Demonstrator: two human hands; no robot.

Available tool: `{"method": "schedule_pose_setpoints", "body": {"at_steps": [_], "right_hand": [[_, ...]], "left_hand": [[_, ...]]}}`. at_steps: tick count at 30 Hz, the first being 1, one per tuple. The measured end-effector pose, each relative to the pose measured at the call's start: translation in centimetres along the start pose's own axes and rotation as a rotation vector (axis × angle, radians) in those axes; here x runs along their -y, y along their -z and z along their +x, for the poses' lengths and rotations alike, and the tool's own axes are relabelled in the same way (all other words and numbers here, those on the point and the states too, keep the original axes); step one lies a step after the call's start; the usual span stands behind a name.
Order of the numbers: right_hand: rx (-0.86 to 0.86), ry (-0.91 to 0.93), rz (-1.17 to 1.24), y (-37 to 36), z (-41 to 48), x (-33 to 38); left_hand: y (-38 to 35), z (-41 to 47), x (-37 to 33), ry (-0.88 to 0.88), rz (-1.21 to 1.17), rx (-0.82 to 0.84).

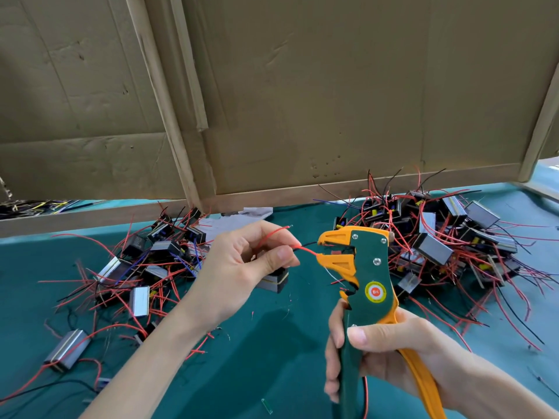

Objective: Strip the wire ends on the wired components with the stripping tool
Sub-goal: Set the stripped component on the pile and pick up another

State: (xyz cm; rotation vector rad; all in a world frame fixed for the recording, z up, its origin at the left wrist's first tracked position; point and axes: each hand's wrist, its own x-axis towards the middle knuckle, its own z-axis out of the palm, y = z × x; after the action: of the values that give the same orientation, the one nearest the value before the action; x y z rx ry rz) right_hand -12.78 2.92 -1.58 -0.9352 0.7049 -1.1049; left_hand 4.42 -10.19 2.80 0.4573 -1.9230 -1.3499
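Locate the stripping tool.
Head view: the tool stands right of centre, gripped by the right hand, its nose at the red wire the left hand pinches.

Your left hand (239,267) reaches in from the lower left to mid-frame, thumb and forefinger pinching a red wire (307,251). Your right hand (381,355), at the lower right, curls round the stripping tool (372,267) handles, thumb across the front.
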Motion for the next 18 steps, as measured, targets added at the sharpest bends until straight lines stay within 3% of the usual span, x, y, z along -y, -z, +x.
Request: {"method": "schedule_pose_setpoints", "body": {"at_steps": [18], "right_hand": [[-0.081, -0.023, -0.089, -0.18, 0.20, -0.31]], "left_hand": [[0.56, -0.03, -0.25, 0.061, 0.113, 0.120]]}}
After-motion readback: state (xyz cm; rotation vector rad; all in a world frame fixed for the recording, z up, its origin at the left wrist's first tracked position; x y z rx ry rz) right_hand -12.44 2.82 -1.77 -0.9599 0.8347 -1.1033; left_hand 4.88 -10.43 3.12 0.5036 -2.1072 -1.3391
